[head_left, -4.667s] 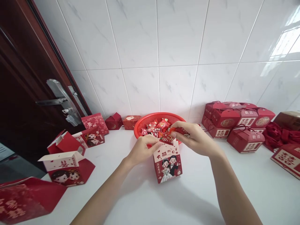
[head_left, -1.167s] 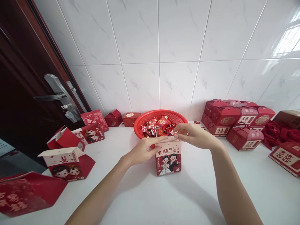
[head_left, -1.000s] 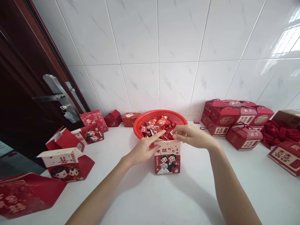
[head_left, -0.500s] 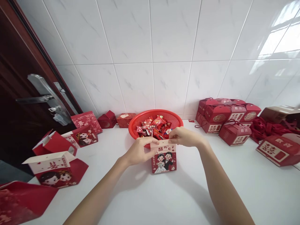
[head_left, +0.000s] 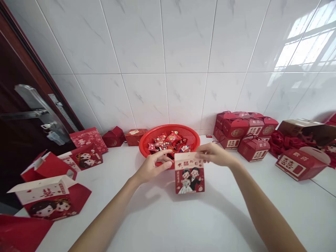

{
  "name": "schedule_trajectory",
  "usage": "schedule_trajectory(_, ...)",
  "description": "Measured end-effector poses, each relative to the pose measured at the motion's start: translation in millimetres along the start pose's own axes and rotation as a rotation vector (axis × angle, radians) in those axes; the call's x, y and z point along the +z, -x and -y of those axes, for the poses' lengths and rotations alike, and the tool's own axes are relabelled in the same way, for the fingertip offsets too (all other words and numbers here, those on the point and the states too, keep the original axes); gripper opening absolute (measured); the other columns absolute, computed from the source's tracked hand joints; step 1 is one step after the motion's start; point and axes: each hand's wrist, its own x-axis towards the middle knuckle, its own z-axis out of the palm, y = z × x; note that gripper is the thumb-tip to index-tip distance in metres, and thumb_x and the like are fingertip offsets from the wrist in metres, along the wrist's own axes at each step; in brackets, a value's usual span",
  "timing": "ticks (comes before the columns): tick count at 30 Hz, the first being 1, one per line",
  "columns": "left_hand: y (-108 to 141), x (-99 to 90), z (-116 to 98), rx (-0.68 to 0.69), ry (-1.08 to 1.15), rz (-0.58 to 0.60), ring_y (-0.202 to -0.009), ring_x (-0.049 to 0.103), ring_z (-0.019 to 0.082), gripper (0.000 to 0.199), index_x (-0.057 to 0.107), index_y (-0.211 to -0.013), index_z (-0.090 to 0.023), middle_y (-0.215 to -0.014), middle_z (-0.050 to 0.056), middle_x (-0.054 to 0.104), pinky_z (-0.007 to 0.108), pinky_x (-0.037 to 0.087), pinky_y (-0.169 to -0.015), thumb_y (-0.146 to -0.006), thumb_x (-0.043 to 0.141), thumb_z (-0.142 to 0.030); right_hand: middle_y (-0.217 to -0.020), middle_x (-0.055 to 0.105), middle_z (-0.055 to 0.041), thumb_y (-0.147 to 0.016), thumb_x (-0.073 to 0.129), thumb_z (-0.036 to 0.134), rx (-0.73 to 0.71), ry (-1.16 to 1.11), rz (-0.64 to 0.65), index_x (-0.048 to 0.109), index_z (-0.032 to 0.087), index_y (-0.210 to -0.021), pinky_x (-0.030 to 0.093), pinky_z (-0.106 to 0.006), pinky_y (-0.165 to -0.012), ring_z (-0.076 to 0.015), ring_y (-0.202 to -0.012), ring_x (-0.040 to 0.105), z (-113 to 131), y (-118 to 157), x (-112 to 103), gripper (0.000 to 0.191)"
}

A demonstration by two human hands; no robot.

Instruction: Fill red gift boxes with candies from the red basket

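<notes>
A red and cream candy box (head_left: 190, 178) with a cartoon bride and groom on its front stands upright before me. My right hand (head_left: 214, 154) pinches the top right of its cream upper flap. Just left of the box, my left hand (head_left: 153, 166) has its fingers apart and holds nothing; a small gap shows between it and the box. Right behind sits a red plastic basket (head_left: 143, 141) with wrapped candies (head_left: 172, 140) in it, its front rim partly hidden by my hands and the box.
Several opened red boxes (head_left: 49, 206) stand on the left, near a dark door with a metal handle (head_left: 39, 112). Closed red gift boxes (head_left: 236, 129) are stacked at the right against the tiled wall, beside red ribbon (head_left: 278, 143) and a brown carton (head_left: 301, 129).
My left hand has let go of the box's top edge and opened. The box has shifted slightly right in my right hand. The view has turned a little to the right.
</notes>
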Motion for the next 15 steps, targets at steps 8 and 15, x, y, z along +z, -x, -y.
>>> schedule_trajectory(8, -2, 0.4, 1, -0.046, 0.013, -0.012, -0.094, 0.072, 0.024, 0.041, 0.071, -0.111, -0.016, -0.100, 0.009, 0.077, 0.037, 0.058, -0.088, -0.082, 0.070, -0.045, -0.058, 0.062, -0.0029, -0.081, 0.061, 0.045, 0.413, 0.294, -0.589, 0.065, 0.018, -0.068, 0.042, -0.029, -0.055, -0.0175, -0.054, 0.057, -29, 87, -84, 0.030)
schedule_trajectory(15, -2, 2.4, -1, -0.025, -0.025, -0.023, -0.094, 0.071, 0.024, 0.033, 0.075, -0.100, -0.016, -0.097, 0.008, 0.077, 0.035, 0.057, -0.087, -0.080, 0.069, -0.042, -0.072, 0.070, -0.0126, -0.082, 0.051, 0.021, 0.797, 0.691, -0.784, 0.069, 0.017, -0.067, 0.040, -0.033, -0.060, -0.0272, -0.069, 0.064, -75, 95, -81, 0.023)
